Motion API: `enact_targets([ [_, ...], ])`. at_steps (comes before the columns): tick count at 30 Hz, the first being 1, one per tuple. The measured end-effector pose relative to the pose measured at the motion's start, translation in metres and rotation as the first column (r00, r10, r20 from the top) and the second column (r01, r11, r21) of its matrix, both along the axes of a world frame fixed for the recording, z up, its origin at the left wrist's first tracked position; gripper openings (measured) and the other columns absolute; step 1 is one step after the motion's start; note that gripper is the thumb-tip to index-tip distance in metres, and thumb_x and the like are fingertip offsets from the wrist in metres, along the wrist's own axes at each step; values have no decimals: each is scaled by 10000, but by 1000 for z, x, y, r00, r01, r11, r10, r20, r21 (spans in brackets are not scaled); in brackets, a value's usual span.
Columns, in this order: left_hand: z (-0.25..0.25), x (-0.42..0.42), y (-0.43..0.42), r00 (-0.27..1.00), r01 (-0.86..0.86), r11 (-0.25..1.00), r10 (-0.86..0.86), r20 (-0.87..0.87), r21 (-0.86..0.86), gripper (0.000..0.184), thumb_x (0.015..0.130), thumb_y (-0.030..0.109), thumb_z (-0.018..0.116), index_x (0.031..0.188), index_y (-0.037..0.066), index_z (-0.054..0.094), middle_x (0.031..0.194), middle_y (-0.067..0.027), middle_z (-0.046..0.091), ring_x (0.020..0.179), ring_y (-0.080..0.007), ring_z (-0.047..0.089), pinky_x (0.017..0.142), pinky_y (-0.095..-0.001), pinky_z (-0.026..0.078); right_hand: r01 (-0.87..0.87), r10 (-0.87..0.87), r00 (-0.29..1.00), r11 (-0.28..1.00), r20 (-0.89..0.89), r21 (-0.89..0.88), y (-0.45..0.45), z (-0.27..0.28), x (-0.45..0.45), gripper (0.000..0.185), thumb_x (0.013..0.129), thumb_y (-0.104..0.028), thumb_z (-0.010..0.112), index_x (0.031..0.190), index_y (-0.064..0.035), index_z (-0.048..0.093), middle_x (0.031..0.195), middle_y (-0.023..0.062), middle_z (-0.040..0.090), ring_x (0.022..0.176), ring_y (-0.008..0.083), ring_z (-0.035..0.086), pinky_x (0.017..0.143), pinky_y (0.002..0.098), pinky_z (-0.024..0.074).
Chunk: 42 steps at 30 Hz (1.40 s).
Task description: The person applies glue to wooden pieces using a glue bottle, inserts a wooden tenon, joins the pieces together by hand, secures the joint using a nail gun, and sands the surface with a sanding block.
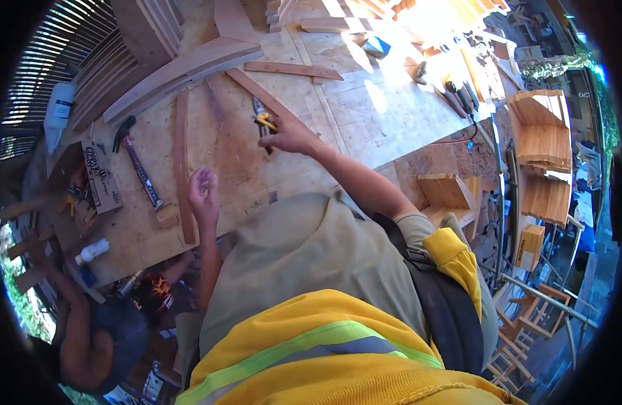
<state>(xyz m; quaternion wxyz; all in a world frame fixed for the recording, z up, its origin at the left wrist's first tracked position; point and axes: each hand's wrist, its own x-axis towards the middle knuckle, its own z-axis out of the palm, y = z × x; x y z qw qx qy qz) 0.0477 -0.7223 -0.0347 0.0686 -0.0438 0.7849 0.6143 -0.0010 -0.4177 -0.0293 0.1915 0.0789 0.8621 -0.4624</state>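
My right hand [291, 137] is closed on a pair of pliers [264, 123] with yellow and black handles, its jaws pointing away from me over the workbench [237, 162]. A flat wooden strip [270, 98] runs diagonally just beyond that hand. Closer to my body, my left hand [203, 191] is raised with its fingers curled in; whether anything small sits in them I cannot make out. Beside it on the left lies a long reddish wooden strip [181, 162]. Farther left, a claw hammer [139, 164] rests on the bench.
A cardboard box [102, 177], a white bottle [58, 111] and another person [95, 344] are at the left. Curved wooden pieces [183, 71] and a short strip [294, 70] lie at the far side. Power tools [459, 98] sit at right, near wooden furniture parts [540, 128].
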Motion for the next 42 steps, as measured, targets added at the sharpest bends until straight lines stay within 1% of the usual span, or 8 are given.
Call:
enact_targets([
  [5, 8, -14, 90, 941, 143, 909, -248, -232, -391, 533, 1053, 313, 550, 1480, 3, 475, 1538, -222, 446, 1454, -331, 403, 1202, -412, 299, -203, 419, 777, 873, -469, 443, -77, -57, -6, 450, 833, -361, 745, 1076, 7, 649, 1190, 263, 634, 1097, 342, 661, 903, 392, 547],
  [8, -24, -7, 115, 932, 191, 907, -287, -220, -375, 573, 1058, 333, 527, 1503, -14, 429, 1556, -231, 413, 1466, -364, 377, 1218, -426, 272, -365, 430, 801, 902, -417, 230, -54, -75, 8, 435, 850, -299, 737, 1147, 3, 635, 1290, 272, 566, 1163, 374, 627, 931, 419, 541],
  [12, -6, 25, 149, 952, 89, 916, -194, -238, -391, 586, 1034, 303, 565, 1490, -37, 424, 1515, -244, 451, 1433, -375, 417, 1195, -424, 312, -113, 64, 909, 989, -412, -95, 81, -18, 47, 291, 887, -150, 678, 1131, 3, 635, 1100, 214, 673, 1068, 405, 632, 911, 459, 515],
  [19, 24, 35, 231, 976, 54, 896, -140, -166, -442, 587, 986, 283, 644, 1444, -35, 461, 1411, -253, 537, 1339, -379, 516, 1115, -434, 412, 135, 40, 783, 963, -620, 233, 210, -51, -17, 455, 859, -173, 721, 1289, -94, 598, 1306, 144, 606, 1197, 407, 538, 1008, 484, 464],
  [33, 9, 109, 229, 996, -45, 845, 76, 37, -534, 649, 918, 215, 727, 1480, 45, 450, 1073, -152, 734, 948, -263, 725, 848, -370, 567, 82, 196, 873, 843, -446, 531, 311, -23, -151, 793, 792, -288, 798, 1481, -134, 437, 1517, 173, 432, 1444, 458, 329, 1193, 596, 257],
  [38, -12, 119, 214, 984, -118, 842, 170, 51, -527, 601, 920, 142, 729, 1456, 41, 475, 1001, -107, 745, 853, -170, 705, 793, -314, 565, -68, 70, 997, 911, 11, 407, 407, -7, -118, 861, 801, -150, 795, 1541, -105, 358, 1448, 174, 492, 1286, 454, 517, 1079, 529, 441],
  [39, -8, 114, 216, 971, -127, 847, 212, 110, -516, 603, 919, 137, 734, 1456, 42, 476, 980, -88, 740, 834, -146, 688, 786, -303, 562, 19, 113, 915, 947, -388, 320, 426, -65, -111, 887, 795, -73, 782, 1559, -96, 331, 1370, 189, 544, 1207, 443, 565, 1029, 475, 490],
  [42, 10, 53, 243, 982, -85, 913, 145, 125, -399, 582, 927, 132, 731, 1445, 35, 485, 1027, -68, 719, 872, -122, 661, 776, -284, 555, 3, 71, 946, 974, -317, 227, 430, -17, -113, 790, 837, -40, 726, 1543, -96, 376, 1385, 184, 524, 1197, 435, 554, 1035, 477, 486],
])
